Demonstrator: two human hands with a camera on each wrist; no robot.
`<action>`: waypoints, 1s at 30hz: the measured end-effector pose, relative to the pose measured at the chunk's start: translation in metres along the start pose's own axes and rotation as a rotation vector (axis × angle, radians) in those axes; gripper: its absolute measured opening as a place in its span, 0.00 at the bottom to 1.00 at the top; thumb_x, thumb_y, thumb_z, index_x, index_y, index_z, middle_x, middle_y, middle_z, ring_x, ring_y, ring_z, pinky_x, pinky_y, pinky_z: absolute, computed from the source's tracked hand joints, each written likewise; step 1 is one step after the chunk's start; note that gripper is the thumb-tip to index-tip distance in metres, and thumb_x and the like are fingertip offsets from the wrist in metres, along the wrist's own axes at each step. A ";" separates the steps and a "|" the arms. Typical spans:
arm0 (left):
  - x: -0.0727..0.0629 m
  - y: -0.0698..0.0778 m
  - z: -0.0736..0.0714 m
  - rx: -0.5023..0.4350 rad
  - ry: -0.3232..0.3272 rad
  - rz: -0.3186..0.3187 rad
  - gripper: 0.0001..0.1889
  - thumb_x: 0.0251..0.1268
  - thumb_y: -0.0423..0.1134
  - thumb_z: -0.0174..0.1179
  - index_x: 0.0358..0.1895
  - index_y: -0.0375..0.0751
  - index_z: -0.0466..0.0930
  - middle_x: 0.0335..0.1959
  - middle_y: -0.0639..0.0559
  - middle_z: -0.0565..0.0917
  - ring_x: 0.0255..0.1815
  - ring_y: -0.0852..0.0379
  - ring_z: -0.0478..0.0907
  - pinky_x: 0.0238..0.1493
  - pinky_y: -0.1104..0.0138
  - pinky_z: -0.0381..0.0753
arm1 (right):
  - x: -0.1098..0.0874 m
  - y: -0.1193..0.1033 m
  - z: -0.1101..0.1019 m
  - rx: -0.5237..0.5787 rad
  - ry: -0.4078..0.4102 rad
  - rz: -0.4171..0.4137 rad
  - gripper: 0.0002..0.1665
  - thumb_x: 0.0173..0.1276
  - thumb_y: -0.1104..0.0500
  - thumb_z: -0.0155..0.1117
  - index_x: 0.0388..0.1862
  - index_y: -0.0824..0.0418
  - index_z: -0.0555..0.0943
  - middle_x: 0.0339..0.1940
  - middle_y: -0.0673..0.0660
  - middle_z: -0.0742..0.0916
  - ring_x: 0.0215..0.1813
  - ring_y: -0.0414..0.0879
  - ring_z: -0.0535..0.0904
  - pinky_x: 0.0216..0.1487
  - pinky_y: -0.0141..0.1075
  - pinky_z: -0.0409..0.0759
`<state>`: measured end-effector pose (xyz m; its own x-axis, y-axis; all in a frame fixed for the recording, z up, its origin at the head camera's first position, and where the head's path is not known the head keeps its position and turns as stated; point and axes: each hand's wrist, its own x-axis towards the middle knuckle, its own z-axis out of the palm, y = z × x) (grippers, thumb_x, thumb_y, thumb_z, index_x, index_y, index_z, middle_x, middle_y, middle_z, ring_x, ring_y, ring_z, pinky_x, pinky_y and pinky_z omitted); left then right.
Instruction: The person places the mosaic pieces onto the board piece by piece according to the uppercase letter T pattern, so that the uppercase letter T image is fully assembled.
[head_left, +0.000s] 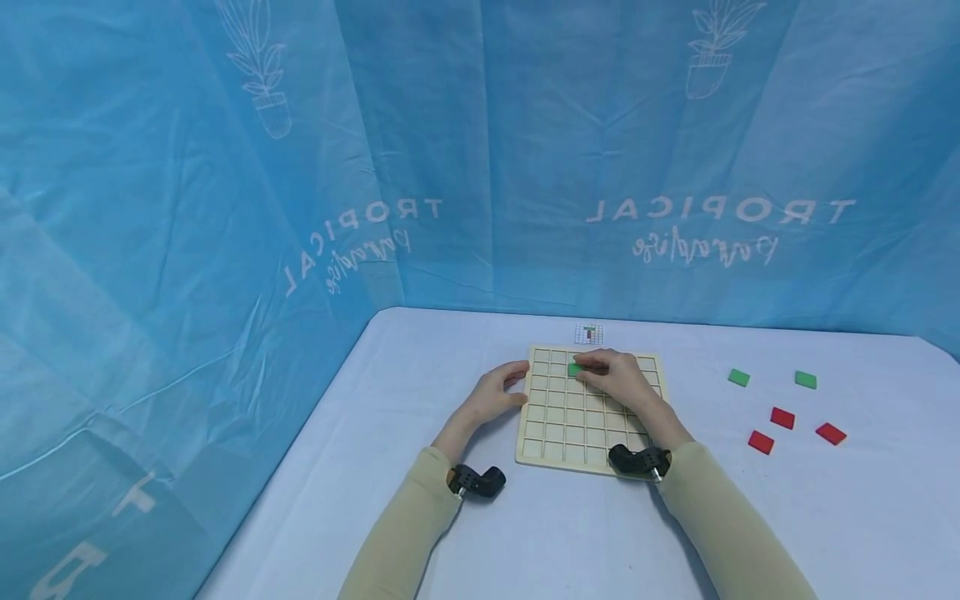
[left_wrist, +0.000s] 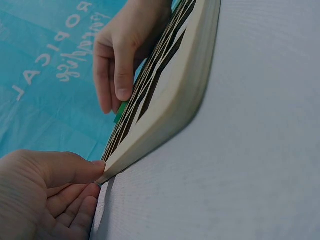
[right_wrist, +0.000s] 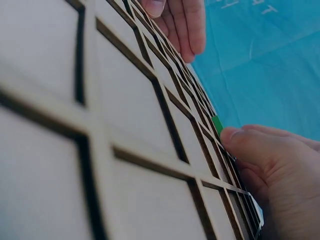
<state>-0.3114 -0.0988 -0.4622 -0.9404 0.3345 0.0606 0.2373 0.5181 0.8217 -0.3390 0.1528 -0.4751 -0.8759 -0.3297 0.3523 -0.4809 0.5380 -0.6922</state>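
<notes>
Green square tile [head_left: 573, 370] pinched, the right hand [head_left: 618, 379] reaches far on the pale wooden grid board [head_left: 556, 414]; the left hand [head_left: 495, 392], fingers loosely spread, probably steadies its left edge.

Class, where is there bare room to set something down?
Free: tablecloth left of the left hand, and between the grid board and the loose tiles. Crowded: the board's far half, where the right hand pinches a green tile.

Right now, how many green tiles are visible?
3: one green tile at the right hand on the gridded board; a second and third on the tablecloth right of it. The hand may hide more.
</notes>
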 end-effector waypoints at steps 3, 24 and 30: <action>0.000 -0.001 0.000 -0.002 -0.004 0.006 0.32 0.57 0.25 0.61 0.67 0.35 0.65 0.64 0.44 0.71 0.65 0.51 0.67 0.65 0.68 0.66 | 0.000 0.001 0.001 -0.022 -0.002 0.002 0.20 0.61 0.59 0.69 0.52 0.63 0.82 0.47 0.58 0.85 0.47 0.50 0.81 0.47 0.42 0.82; 0.000 0.002 0.000 -0.006 -0.009 -0.004 0.31 0.58 0.25 0.60 0.67 0.36 0.65 0.64 0.44 0.71 0.65 0.51 0.67 0.65 0.68 0.66 | 0.004 -0.002 0.002 -0.035 -0.031 0.030 0.20 0.61 0.59 0.68 0.53 0.63 0.81 0.50 0.58 0.84 0.50 0.51 0.80 0.52 0.44 0.80; 0.000 -0.001 0.000 -0.005 -0.011 -0.005 0.31 0.58 0.26 0.60 0.67 0.36 0.65 0.64 0.44 0.71 0.65 0.52 0.66 0.65 0.69 0.66 | 0.004 -0.005 0.002 -0.004 -0.009 0.044 0.21 0.62 0.58 0.68 0.53 0.63 0.81 0.49 0.59 0.84 0.50 0.53 0.80 0.52 0.46 0.80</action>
<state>-0.3117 -0.0995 -0.4625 -0.9389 0.3404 0.0505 0.2314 0.5161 0.8247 -0.3398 0.1470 -0.4715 -0.8956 -0.3131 0.3159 -0.4425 0.5554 -0.7041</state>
